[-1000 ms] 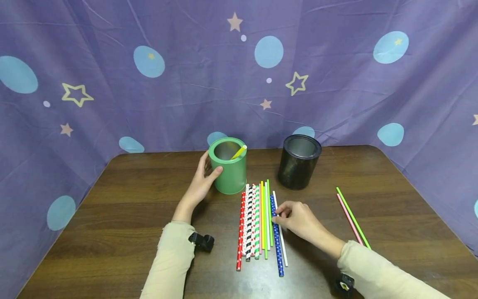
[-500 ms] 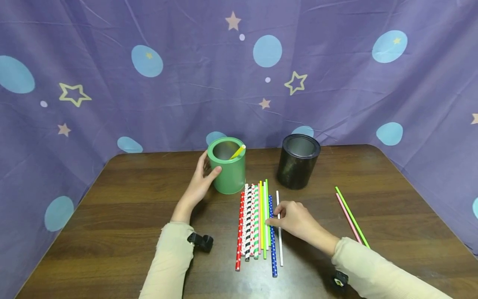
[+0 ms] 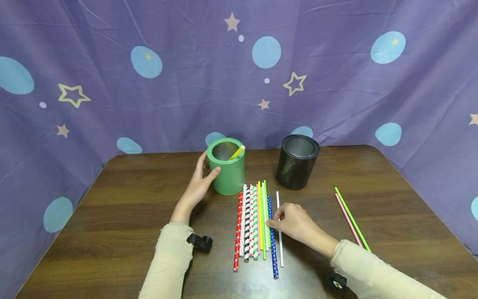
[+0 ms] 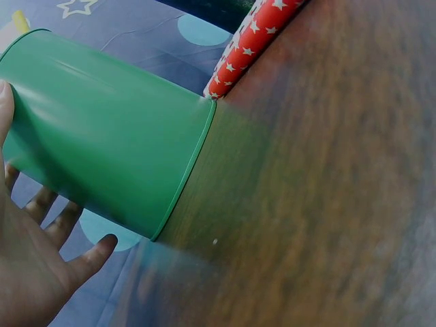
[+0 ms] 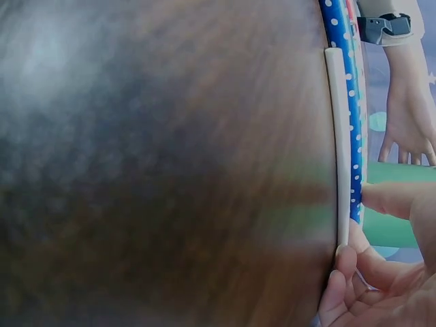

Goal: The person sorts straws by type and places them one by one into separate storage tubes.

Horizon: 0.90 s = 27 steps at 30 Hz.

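Note:
My left hand (image 3: 198, 185) holds the side of a green can (image 3: 228, 178), thumb in front and fingers behind; a yellow straw (image 3: 237, 153) leans out of it. In the left wrist view the fingers spread behind the can (image 4: 109, 136). My right hand (image 3: 296, 224) pinches a blue dotted paper straw (image 3: 274, 253) between thumb and index finger, at the right end of a row of straws. Just right of it lies a white straw (image 3: 281, 249), passing under the hand. In the right wrist view this white straw (image 5: 339, 136) runs beside the blue one (image 5: 355, 122).
Left of the blue straw lie several others, including a red star-patterned straw (image 3: 237, 236), a black-striped one (image 3: 247, 232) and a yellow one (image 3: 261, 216). A black can (image 3: 296, 172) stands at the back. Farther right lie a pink straw (image 3: 347, 216) and a green straw (image 3: 354, 220).
The blue straw has shifted left with my right hand, opening a gap from the white straw and coming closer to the row. My left hand stays on the green can.

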Each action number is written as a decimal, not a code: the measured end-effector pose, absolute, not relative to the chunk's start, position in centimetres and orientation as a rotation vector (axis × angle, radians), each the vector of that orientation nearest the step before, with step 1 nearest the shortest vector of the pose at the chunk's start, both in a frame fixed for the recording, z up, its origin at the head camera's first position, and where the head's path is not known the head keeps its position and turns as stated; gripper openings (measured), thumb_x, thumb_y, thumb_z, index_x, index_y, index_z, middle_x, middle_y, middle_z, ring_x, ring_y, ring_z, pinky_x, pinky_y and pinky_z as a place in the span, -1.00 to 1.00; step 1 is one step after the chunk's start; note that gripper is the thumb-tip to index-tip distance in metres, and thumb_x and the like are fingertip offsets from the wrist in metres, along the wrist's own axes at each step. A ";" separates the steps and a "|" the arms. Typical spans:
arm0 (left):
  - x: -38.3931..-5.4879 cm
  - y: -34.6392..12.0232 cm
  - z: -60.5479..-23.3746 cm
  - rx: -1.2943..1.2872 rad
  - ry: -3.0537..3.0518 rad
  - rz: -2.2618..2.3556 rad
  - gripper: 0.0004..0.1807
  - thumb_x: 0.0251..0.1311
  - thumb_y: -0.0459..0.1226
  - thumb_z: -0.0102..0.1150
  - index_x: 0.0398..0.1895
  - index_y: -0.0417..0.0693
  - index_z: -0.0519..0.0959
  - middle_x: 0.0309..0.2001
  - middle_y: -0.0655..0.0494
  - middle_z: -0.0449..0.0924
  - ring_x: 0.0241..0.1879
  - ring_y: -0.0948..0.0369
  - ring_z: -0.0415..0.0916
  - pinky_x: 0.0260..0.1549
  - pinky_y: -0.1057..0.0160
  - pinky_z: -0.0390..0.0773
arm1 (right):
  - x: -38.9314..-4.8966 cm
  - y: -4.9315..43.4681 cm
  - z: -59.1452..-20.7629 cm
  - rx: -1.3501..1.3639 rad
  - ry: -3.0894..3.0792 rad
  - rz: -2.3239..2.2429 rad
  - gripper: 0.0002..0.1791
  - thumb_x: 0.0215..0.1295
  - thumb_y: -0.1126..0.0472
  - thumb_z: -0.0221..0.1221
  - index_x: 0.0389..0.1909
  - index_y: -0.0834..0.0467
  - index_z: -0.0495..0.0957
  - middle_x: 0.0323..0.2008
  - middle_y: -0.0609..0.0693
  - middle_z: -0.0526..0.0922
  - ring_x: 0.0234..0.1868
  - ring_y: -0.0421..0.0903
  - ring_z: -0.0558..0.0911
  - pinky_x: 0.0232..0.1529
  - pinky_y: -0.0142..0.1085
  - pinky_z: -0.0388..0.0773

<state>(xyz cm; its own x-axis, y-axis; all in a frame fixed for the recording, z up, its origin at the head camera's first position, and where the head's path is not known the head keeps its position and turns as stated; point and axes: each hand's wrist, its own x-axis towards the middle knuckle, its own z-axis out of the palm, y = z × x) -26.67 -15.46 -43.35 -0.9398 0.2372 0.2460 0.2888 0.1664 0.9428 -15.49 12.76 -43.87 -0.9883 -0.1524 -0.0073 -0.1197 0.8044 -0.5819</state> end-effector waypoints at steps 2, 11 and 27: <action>-26.5 -15.4 -43.0 -0.530 -2.369 -1.940 -0.21 0.46 -0.26 0.04 0.60 0.00 -0.15 0.52 -0.22 -0.05 0.49 -0.13 -0.07 0.43 -0.14 0.01 | -15.5 12.7 -43.9 -0.237 2.946 -0.935 -0.71 0.06 0.07 0.45 -0.67 0.04 0.57 -0.58 -0.15 0.49 -0.53 -0.19 0.42 -0.48 -0.30 0.39; -24.5 -15.0 -40.4 -0.522 -2.400 -1.929 -0.23 0.46 -0.33 0.01 0.57 -0.18 -0.16 0.49 -0.32 -0.04 0.47 -0.18 -0.06 0.41 -0.18 0.03 | -15.6 12.7 -44.1 -0.244 2.965 -0.947 -0.77 0.05 0.15 0.38 -0.69 0.06 0.57 -0.64 -0.16 0.49 -0.59 -0.20 0.42 -0.54 -0.32 0.38; -24.6 -15.0 -40.4 -0.490 -2.449 -1.934 -0.21 0.47 -0.26 0.01 0.59 -0.10 -0.18 0.53 -0.26 -0.13 0.50 -0.13 -0.12 0.43 -0.13 0.01 | -15.9 14.2 -43.1 -0.093 2.707 -1.257 -0.80 0.19 0.12 0.28 -0.51 0.16 0.65 -0.67 -0.08 0.57 -0.58 -0.19 0.50 -0.52 -0.33 0.41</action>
<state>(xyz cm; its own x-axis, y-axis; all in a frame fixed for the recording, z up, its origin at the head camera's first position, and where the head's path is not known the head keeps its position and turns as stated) -24.56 -15.03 -40.40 -0.9518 0.2506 0.1768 0.2300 0.2021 0.9520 -15.88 14.23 -43.06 -0.9861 -0.1211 -0.1142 0.0091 0.6459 -0.7634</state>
